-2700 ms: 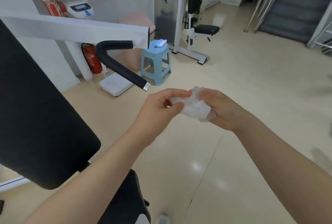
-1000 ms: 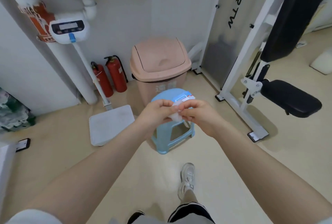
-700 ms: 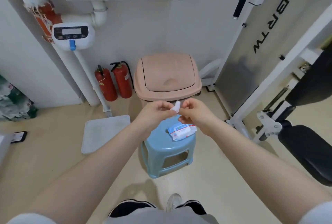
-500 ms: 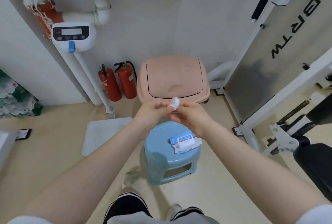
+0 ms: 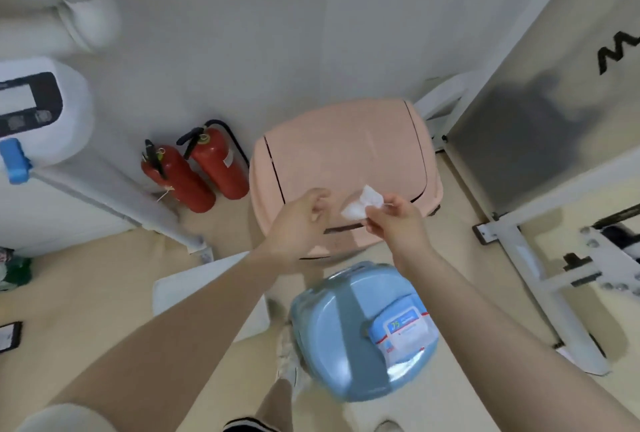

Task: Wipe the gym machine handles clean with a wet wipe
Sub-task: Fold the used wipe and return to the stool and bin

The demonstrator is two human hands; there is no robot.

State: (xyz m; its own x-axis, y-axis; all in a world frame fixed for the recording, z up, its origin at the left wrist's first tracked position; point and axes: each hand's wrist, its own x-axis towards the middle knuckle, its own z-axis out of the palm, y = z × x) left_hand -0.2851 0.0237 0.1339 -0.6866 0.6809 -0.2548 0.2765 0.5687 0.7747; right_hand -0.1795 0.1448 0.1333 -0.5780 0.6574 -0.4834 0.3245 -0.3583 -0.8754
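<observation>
A crumpled white wet wipe (image 5: 362, 205) is pinched in the fingertips of my right hand (image 5: 394, 222), held over the lid of a pink swing-top bin (image 5: 346, 151). My left hand (image 5: 298, 224) hovers just left of the wipe, fingers loosely curled and holding nothing. Both hands are above the bin's front edge. A pack of wet wipes (image 5: 398, 331) lies on a blue plastic stool (image 5: 332, 338) below my right forearm. No machine handle is in view.
Two red fire extinguishers (image 5: 194, 168) stand against the wall left of the bin. A white scale with a display head (image 5: 38, 109) and flat platform (image 5: 180, 289) is at the left. A white gym machine frame (image 5: 540, 258) stands at the right. A phone (image 5: 8, 331) lies on the floor.
I have walked from the machine to the bin and stool. The wipe was balled up between both hands; my left hand has now let go and only my right holds it.
</observation>
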